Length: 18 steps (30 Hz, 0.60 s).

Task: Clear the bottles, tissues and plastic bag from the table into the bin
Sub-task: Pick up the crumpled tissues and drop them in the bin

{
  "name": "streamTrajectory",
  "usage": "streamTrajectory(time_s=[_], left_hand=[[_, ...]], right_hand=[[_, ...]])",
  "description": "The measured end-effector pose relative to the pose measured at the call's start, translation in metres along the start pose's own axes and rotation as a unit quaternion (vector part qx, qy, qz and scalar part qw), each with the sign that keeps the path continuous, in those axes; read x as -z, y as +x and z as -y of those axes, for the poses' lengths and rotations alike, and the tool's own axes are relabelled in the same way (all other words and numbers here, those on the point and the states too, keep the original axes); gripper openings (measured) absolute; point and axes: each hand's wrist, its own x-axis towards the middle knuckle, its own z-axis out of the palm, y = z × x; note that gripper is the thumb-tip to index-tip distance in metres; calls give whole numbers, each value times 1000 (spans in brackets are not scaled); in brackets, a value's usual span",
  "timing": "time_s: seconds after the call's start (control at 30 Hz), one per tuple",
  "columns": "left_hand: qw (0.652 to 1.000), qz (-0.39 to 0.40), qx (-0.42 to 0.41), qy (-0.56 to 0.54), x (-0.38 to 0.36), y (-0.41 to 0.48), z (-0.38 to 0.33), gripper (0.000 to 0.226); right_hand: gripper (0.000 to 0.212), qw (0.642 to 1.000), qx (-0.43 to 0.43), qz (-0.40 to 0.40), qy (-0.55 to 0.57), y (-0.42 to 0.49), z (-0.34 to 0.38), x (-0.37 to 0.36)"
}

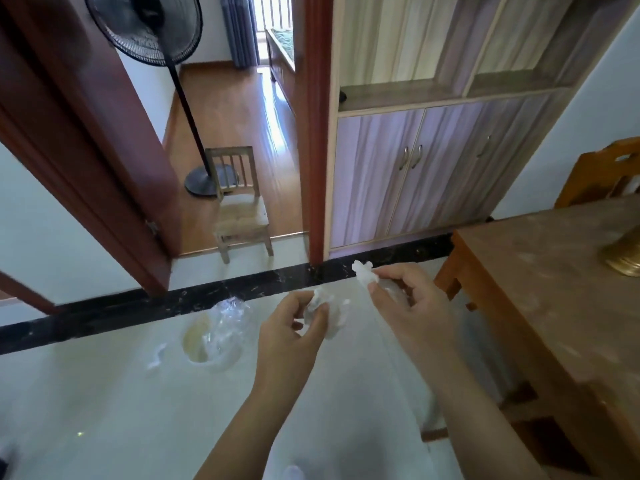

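My left hand (294, 337) is closed on a crumpled white tissue (320, 301), with a thin clear bit of plastic hanging beside it. My right hand (408, 306) pinches another white tissue (363, 274) between thumb and fingers, and something clear shows under its fingers. Both hands are over the pale floor, left of the wooden table (540, 306). A pale round bin (207, 341) with crumpled clear plastic in it stands on the floor, to the left of and beyond my left hand; it is blurred. No bottles are visible.
A gold object (623, 261) stands on the table's far right, with a wooden chair (602, 174) behind it. A small wooden chair (242, 209) and a standing fan's base (204, 183) occupy the doorway ahead. A cabinet (433, 168) lines the wall.
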Motion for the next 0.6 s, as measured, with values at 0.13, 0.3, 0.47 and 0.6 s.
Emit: streamTrajectory(time_s=[0.13, 0.3, 0.47, 0.6], left_hand=[[999, 22, -31, 15, -11, 82, 2, 22], [996, 80, -41, 3, -60, 169, 0, 25], [988, 137, -62, -21, -139, 261, -16, 24], [976, 202, -75, -40, -207, 327, -41, 27]], right_hand=[[11, 998, -34, -43, 35, 61, -11, -17], [16, 992, -52, -114, 33, 138, -42, -3], [21, 983, -29, -178, 17, 230, -77, 28], [18, 973, -37, -227, -5, 300, -108, 67]])
